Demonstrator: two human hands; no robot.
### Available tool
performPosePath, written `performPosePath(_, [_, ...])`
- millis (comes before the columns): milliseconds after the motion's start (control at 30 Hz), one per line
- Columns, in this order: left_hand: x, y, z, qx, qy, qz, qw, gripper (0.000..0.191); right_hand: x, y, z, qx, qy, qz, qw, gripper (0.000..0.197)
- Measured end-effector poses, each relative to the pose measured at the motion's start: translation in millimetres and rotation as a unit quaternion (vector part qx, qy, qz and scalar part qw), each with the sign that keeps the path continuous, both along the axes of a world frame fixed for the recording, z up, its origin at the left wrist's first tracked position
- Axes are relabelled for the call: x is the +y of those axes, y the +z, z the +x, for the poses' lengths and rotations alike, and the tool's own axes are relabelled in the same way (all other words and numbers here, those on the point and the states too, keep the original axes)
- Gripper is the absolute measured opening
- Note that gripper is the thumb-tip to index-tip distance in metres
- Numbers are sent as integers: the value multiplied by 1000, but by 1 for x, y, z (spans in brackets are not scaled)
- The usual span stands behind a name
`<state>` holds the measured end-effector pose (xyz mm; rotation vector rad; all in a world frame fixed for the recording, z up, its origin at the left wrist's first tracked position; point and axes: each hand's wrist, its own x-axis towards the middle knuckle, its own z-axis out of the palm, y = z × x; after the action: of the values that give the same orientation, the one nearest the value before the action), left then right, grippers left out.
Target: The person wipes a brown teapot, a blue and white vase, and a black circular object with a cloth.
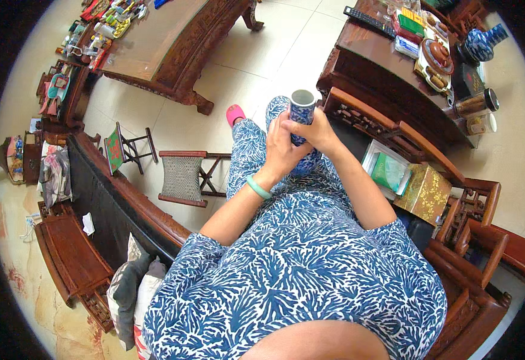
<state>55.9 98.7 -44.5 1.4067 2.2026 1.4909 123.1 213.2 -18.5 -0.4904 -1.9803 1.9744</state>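
Note:
A blue-and-white porcelain vase (302, 112) stands upright over my lap, its round mouth facing up and open. My left hand (280, 146) wraps the neck from the left, a pale green bangle (258, 187) on that wrist. From the other side my right hand (317, 132) grips the same neck, its thumb across the front. Below my hands the vase's rounded lower body shows between my thighs; its base is hidden. Patterned blue-and-white trousers (249, 148) nearly match the vase's colours.
A folding stool (181, 175) and a smaller one (115, 148) stand left. Beyond them is a carved wooden table (154, 40). At right, a carved chair (397, 139) holds a gold box (424, 191). Behind it, a cabinet (375, 54) carries a teapot (438, 53) and another blue vase (483, 44).

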Motion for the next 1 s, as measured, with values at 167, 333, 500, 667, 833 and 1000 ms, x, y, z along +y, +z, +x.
performPosePath(167, [-10,3,-7,-74,-12,-15,997,73,-15,-10,11,32,-62,64,995,95])
performPosePath(333, [-6,5,-14,-213,-45,44,975,69,2,-29,34,17,10,-22,1000,84])
performPosePath(500, [-14,21,-25,-362,-89,20,928,54,-3,-23,54,-2,10,-137,991,24])
performPosePath(667, [-14,34,-12,-416,-97,64,902,38,-3,-26,66,50,-102,-180,977,18])
performPosePath(833, [-12,29,-5,-300,-57,82,949,26,0,25,55,52,-250,-12,967,33])
performPosePath(1000, [-13,41,-1,-256,-64,61,963,20,-4,66,63,85,-81,-167,979,38])
